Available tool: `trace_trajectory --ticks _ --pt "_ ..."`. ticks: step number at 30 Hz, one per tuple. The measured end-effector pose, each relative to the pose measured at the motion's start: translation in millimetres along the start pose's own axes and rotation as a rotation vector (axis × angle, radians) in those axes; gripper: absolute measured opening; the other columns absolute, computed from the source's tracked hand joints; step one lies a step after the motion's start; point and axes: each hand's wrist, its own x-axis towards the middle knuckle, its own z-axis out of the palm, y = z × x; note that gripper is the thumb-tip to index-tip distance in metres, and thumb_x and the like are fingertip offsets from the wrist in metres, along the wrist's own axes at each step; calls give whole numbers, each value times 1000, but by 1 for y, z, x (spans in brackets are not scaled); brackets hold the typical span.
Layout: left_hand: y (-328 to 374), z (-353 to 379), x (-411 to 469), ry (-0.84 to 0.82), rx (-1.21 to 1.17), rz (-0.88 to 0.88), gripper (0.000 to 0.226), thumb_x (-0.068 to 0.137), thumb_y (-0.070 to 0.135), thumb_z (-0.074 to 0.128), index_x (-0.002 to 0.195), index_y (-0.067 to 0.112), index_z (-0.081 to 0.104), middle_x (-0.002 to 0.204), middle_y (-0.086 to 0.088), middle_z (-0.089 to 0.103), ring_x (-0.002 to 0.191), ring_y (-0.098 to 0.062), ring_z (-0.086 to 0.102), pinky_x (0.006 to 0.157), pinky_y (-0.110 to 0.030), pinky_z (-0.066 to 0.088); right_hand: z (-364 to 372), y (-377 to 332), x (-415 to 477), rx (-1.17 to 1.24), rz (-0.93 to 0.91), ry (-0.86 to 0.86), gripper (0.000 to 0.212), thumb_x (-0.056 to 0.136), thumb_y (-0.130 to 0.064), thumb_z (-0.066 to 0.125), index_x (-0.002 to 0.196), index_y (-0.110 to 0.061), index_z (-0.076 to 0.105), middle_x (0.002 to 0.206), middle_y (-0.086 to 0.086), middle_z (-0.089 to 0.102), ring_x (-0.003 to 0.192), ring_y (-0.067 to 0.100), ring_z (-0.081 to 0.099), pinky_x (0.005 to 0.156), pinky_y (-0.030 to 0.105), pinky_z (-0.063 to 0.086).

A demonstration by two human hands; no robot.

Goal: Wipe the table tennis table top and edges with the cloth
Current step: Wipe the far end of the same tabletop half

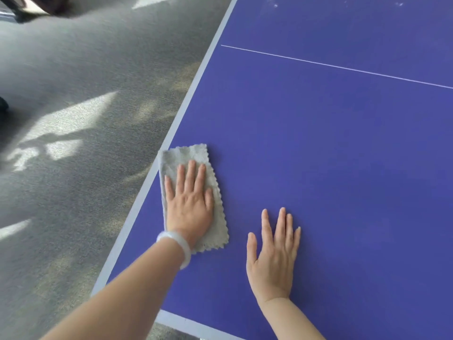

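Blue fills most of the view: the table tennis table (331, 148) runs off the right, top and bottom of the frame, so only its near left corner region shows. A pale grey border (188, 94) follows its left edge, and a thin white line (343, 67) crosses the top farther away.

The grey cloth (193, 155), folded into a long rectangle with zigzag edges, lies flat on the table near that left edge, its far left corner overlapping the border. The left hand (190, 204) presses on it palm down, fingers straight and slightly spread, gripping nothing. The hand covers the cloth's middle, and the wrist, with a white bracelet (175, 249), hides part of its near end.

The right hand (273, 261) rests flat on the bare table just to the right of the cloth, apart from it, fingers straight and spread.

Faint whitish smudges (272, 2) mark the table near the top edge; what they are cannot be told.

The grey carpet (73, 69) to the left is blurred, with bright sun patches (68, 121). A dark brown object (36, 6) at the top left corner is cut off and unclear.
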Motion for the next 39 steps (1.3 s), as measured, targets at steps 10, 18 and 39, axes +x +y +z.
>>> trace_trajectory --ticks 10,18,39 --pt "117 22 -46 -156 -26 591 62 101 44 33 158 33 12 166 5 8 153 -24 -3 120 -60 7 -62 36 92 751 199 2 55 107 -18 40 158 -26 21 165 -16 16 149 -5 14 124 30 16" --pt "96 9 64 -86 -37 161 60 99 50 23 156 40 9 166 12 1 153 -16 -8 122 -50 -5 -31 57 223 -191 -84 -101 62 105 -36 33 160 -11 15 168 9 10 155 26 6 124 52 2" --pt "56 -2 126 -103 25 254 63 94 43 25 157 36 17 165 9 11 153 -16 2 122 -51 8 -23 57 221 -251 -96 9 65 99 -40 17 154 -10 36 162 13 30 150 30 27 122 57 18"
